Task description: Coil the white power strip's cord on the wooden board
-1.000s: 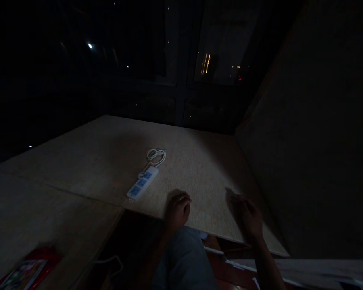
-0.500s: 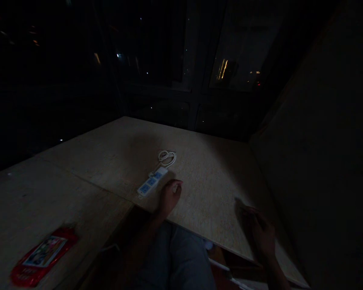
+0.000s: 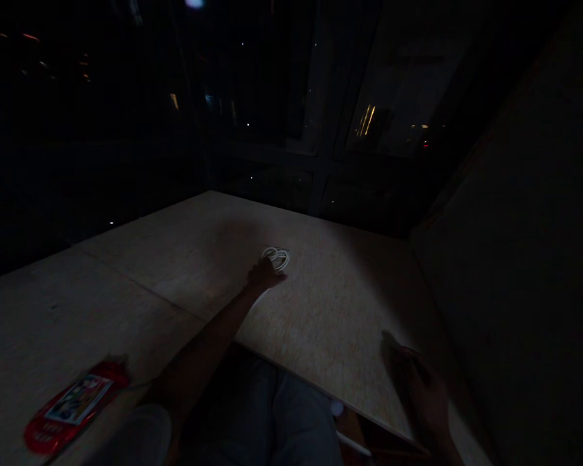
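In the dim head view my left hand (image 3: 263, 274) is stretched far out over the pale board (image 3: 330, 304) and rests on the white coiled cable (image 3: 278, 257) of a power strip. The arm hides the strip's body, and the fingers are too dark to read. Near the board's front right edge lies my right hand (image 3: 425, 391), fingers loosely curled in shadow; whether it holds anything is hidden.
A red packet with a colourful label (image 3: 72, 406) lies on the lower board (image 3: 53, 323) at the front left. Dark windows with city lights stand beyond the board. An upright panel (image 3: 515, 272) closes off the right side. My knees are below the front edge.
My left hand has moved from the board's front edge forward, past the power strip, to the coiled cable. The right hand has stayed by the right front edge. The camera has turned slightly left.
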`<state>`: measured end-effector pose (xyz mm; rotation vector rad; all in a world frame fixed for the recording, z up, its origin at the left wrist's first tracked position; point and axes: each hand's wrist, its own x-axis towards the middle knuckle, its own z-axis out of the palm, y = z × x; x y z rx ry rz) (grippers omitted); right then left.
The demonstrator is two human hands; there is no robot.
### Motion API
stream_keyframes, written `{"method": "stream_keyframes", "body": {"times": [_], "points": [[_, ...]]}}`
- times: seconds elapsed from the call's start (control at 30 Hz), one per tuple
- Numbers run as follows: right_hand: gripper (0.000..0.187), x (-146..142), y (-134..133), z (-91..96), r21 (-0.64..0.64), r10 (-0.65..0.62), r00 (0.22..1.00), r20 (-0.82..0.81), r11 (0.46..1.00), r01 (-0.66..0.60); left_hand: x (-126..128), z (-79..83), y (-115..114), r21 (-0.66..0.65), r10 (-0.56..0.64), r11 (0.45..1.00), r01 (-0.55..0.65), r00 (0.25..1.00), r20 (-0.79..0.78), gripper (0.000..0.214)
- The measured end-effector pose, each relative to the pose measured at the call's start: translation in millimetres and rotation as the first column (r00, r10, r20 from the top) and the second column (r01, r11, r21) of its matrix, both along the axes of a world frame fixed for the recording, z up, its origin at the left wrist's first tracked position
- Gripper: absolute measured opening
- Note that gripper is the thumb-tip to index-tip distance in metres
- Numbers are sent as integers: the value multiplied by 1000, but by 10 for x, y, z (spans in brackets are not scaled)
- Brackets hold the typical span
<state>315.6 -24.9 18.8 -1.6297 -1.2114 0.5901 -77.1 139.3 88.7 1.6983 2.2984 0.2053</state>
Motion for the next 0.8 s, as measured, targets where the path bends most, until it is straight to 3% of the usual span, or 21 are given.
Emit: {"method": "stream_keyframes", "body": {"times": [0.1,0.2,0.47,0.6,0.8], "points": [[54,5,5,-16,-11,1,1000,9,1000,-1,142,-63,-3,19,-2,1000,4,996,-93,87],[55,4,6,-22,-10,-5,1000,21,1000,5,196,-118,-57,80,-36,995,52,981,-190,75],[50,18,25,-57,48,34,998,58,998,-37,163,-161,-228,77,-360,920,383,908,-217,62],[47,6,44,-79,72,29,998,47,997,-32,293,-242,-359,126,-560,802,584,809,-180,61],[42,-31,57,-63,90,19,1000,15,996,-20,616,-321,-589,179,-822,508,843,536,-190,56]]}}
